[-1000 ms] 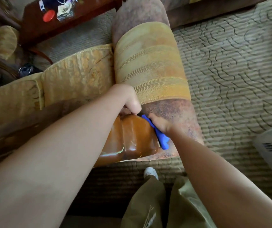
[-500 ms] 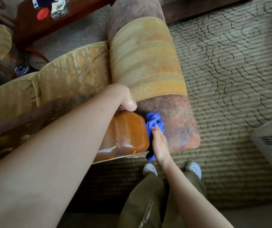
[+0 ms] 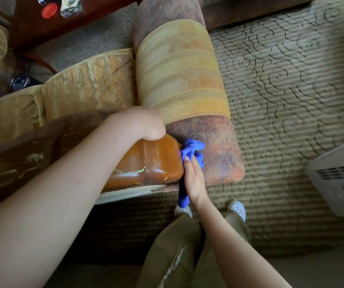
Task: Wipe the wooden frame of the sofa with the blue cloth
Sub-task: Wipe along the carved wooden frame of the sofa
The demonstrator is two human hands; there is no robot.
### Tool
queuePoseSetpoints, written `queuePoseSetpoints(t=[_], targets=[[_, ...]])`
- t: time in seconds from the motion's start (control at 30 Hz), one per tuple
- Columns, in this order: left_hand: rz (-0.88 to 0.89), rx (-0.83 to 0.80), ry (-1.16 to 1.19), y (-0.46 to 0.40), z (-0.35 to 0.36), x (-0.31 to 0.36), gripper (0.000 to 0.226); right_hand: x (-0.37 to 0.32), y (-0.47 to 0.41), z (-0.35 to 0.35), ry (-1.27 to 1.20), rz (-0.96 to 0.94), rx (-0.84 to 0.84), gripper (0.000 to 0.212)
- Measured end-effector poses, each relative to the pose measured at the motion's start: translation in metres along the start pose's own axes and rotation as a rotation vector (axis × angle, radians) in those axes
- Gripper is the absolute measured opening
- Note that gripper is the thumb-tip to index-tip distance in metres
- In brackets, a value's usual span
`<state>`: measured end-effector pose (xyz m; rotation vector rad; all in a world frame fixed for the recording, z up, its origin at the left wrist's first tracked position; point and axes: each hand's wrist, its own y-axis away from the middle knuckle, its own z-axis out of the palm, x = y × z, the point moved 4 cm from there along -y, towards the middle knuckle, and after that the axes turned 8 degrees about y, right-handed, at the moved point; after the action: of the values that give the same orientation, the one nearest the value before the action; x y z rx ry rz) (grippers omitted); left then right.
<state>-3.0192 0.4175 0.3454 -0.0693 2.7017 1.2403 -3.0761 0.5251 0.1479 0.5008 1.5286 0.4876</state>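
Red lid (image 3: pixel 49 10): round, lying on a dark wooden surface (image 3: pixel 88 15) at the top left, beside some small cluttered items too blurred to name.
Seat cushions (image 3: pixel 88 86): gold patterned fabric with corded edging, left of the armrest.
Left hand (image 3: pixel 144 123): resting on the top of the wooden frame where it meets the armrest; the fingers curl over the far side and are hidden, so I cannot tell whether they grip anything.
Wooden frame (image 3: pixel 146 163): glossy orange-brown end of the sofa back rail, rounded corner, with glare and a few light scratches near its lower edge.
Blue cloth (image 3: pixel 191 150): bunched between the frame's right end and the armrest, touching both; a tail of it hangs down below the heel of the right hand.
Right hand (image 3: pixel 194 179): fingers straight and together, pressing the cloth flat against the side of the frame end, fingertips pointing up.
Armrest (image 3: pixel 179 80): thick rolled bolster, mottled brown at the ends, with a gold striped band around the middle.
Legs and shoes: olive trousers (image 3: pixel 173 252) and white shoes (image 3: pixel 237 206) on the carpet below the armrest.
Carpet (image 3: pixel 291 80): beige with dark swirl lines.
White appliance (image 3: pixel 339 179): vented plastic casing at the right edge, on the carpet.
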Motion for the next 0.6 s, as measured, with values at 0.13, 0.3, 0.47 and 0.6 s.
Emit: queuePoseSetpoints(t=[0.13, 0.3, 0.47, 0.6], targets=[[0.031, 0.208, -0.102, 0.009, 0.008, -0.019, 0.057, -0.007, 0.013, 0.003, -0.069, 0.025, 0.007, 0.065], [0.069, 0.099, -0.187, 0.017, 0.026, -0.028, 0.110, -0.028, -0.029, -0.003, 0.007, 0.199, -0.126, 0.087], [0.162, 0.108, -0.270, 0.022, 0.042, -0.013, 0.124, -0.025, -0.011, -0.005, -0.015, 0.194, -0.004, 0.058], [0.171, 0.152, -0.435, 0.020, 0.052, -0.007, 0.123, 0.000, 0.036, -0.007, -0.137, 0.143, 0.151, 0.041]])
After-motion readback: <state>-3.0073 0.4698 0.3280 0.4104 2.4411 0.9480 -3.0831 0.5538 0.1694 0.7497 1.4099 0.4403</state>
